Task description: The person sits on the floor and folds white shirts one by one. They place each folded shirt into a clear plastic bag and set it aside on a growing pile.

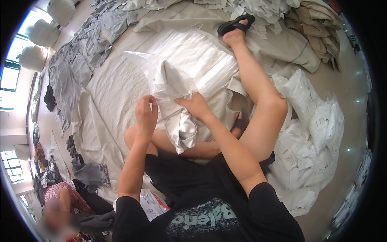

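Note:
A folded pale grey garment [182,130] hangs between my hands, its upper part inside a clear plastic bag [146,63]. The bag's loose corner points away to the upper left. My left hand [146,113] pinches the left side of the bag's mouth between thumb and fingers. On the other side, my right hand [196,106] is closed round the garment and the bag's edge, its thumb pointing left. Below the hands the garment's lower end droops over my crossed leg. Some of the right fingers are hidden behind the cloth.
Beyond my hands lies a stack of clear bags [201,48] on a cream ground cloth [109,117]. Bagged white garments [302,141] pile up at my right. Grey clothes [74,72] lie far left, brown ones [316,30] far right. Another person [66,205] sits lower left.

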Action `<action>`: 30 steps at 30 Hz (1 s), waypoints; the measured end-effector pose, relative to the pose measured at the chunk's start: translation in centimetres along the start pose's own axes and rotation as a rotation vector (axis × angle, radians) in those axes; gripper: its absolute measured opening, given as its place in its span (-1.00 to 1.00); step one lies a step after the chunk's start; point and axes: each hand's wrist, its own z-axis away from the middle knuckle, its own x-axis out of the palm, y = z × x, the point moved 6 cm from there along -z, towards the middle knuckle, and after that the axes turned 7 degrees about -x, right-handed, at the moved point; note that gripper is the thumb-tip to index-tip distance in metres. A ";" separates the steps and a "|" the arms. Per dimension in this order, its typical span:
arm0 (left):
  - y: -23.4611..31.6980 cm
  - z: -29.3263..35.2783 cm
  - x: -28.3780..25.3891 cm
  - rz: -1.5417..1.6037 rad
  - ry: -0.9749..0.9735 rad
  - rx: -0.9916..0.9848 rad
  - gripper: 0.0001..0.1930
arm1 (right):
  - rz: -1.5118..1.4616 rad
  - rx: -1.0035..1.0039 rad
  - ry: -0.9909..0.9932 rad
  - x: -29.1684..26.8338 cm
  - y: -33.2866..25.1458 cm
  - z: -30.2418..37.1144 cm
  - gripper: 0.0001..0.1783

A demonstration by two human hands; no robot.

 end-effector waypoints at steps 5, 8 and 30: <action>2.7 0.8 -1.1 0.038 -0.163 0.230 -0.81 | -0.615 0.124 0.000 0.4 -0.2 -0.2 -0.59; 2.2 0.3 -2.2 0.074 -0.179 0.076 -0.82 | -0.678 0.233 0.014 0.7 -0.6 0.0 -0.59; 4.8 9.0 6.2 -0.045 -0.360 -0.045 -0.76 | 1.187 -0.009 0.128 -1.1 -2.4 -8.1 0.19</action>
